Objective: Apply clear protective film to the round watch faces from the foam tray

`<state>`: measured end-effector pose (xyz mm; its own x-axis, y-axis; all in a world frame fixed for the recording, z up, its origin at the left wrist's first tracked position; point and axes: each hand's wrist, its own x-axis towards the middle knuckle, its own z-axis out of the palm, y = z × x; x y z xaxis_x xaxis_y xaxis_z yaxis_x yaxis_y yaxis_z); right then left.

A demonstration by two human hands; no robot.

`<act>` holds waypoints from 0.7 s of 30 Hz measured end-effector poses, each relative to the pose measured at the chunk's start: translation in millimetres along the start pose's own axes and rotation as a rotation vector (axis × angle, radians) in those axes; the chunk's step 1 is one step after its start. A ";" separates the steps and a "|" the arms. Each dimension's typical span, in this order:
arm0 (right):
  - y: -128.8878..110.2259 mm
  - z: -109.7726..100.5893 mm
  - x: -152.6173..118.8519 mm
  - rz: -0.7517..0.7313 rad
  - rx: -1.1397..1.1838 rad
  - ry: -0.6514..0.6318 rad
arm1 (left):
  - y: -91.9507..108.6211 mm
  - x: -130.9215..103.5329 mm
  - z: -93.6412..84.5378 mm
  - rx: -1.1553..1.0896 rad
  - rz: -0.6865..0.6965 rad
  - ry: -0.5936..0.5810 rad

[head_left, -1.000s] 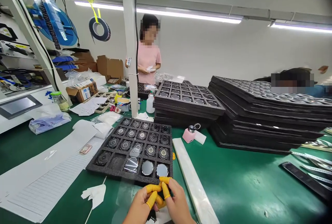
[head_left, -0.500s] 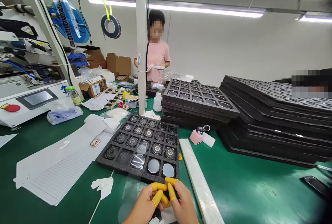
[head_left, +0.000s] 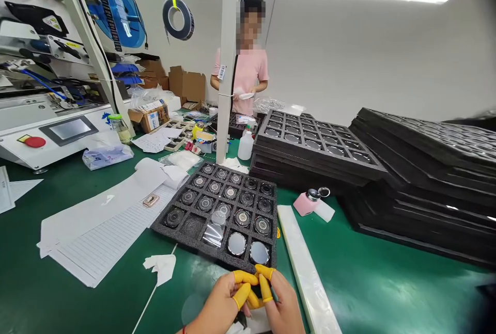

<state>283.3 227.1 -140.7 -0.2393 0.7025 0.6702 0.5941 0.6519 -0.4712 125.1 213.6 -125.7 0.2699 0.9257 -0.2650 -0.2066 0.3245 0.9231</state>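
My left hand [head_left: 225,298] and my right hand [head_left: 282,298], both with yellow finger cots, meet at the bottom centre. Their fingertips are pinched together around something small and dark, mostly hidden by the fingers. Just beyond them lies a black foam tray [head_left: 178,237] with several round, watch-like parts in its compartments. Two parts in its near row, a silver-faced disc [head_left: 236,243] and another disc [head_left: 259,253], show smooth pale faces. A piece of clear film [head_left: 213,235] rests on the same row. Beneath my hands is something white, partly covered.
Right of the tray lies a long white strip [head_left: 306,267], with a pink pump bottle [head_left: 305,204] behind it. Stacked black trays [head_left: 310,153] fill the right rear. Papers [head_left: 104,231] and a white cotton-tipped-looking stick [head_left: 145,304] lie left. A person [head_left: 251,70] stands behind a white post [head_left: 227,91].
The whole view has shifted, so the bench and tray appear slightly further right and higher. My hands keep nearly the same pinched pose, with small finger movements.
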 end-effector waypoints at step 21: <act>4.8 -4.2 8.0 0.027 0.017 -0.059 | -9.1 8.2 -4.7 0.003 -0.057 0.007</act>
<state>287.5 234.7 -135.2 -0.2686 0.7354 0.6222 0.5878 0.6368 -0.4990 124.7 219.2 -137.6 0.2747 0.9071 -0.3189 -0.1883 0.3759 0.9073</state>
